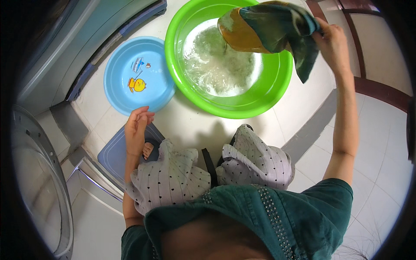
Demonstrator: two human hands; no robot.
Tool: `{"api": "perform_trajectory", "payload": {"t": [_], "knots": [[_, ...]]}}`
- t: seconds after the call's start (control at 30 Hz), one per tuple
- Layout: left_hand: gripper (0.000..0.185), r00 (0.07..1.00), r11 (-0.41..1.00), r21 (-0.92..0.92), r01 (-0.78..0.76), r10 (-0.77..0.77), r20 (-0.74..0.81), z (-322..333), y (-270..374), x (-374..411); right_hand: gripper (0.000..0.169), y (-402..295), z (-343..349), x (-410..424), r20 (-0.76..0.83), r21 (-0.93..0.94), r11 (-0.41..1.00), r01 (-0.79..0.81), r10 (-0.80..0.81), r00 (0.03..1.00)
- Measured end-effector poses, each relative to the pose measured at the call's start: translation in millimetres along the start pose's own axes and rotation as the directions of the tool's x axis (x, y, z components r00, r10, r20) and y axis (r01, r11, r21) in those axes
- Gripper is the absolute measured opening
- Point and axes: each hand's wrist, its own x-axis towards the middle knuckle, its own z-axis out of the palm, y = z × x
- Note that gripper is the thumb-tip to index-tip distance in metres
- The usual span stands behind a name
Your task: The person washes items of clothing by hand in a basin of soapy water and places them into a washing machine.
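Note:
My right hand [331, 40] grips a bunched piece of patterned cloth [269, 27] in dark green, teal and mustard. The cloth hangs over the right side of a large bright green basin [224, 112], partly above the water. Inside the basin, the cloudy water [221, 61] looks churned, with pale foam or glare around it. My left hand [138, 122] holds nothing; its fingers are loosely curled and apart, just at the near rim of a smaller light blue basin [113, 81]. A printed yellow duck [138, 85] decorates the blue basin's floor.
At left stands a pale cabinet or appliance side [70, 42], with a round glass appliance door [42, 195] nearer me. A blue-grey mat [113, 152] lies under my left foot. White floor tiles [367, 143] extend right, towards a door with dark red framing [380, 89].

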Motion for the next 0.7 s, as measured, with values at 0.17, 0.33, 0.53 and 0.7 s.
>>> {"api": "perform_trajectory", "payload": {"t": [0.17,0.33,0.53,0.7], "knots": [[0.022,0.999,0.999,-0.04,-0.031,0.031,0.021,4,-1,8,0.01,2,100,-10,-0.177,-0.078,0.997,0.021,-0.035,0.984],[0.022,0.996,0.997,-0.025,-0.079,0.08,0.039,6,-6,12,0.013,-55,201,-45,-0.088,0.116,0.985,-0.125,0.135,0.987],[0.021,0.997,0.998,0.0,-0.069,0.069,0.037,9,-10,11,0.037,-145,210,-105,0.351,0.538,0.841,-0.058,-0.161,0.922],[0.02,0.996,0.997,0.01,-0.078,0.077,0.034,13,-7,14,0.029,-113,190,-122,0.387,0.589,0.804,-0.082,-0.191,0.902]]}}
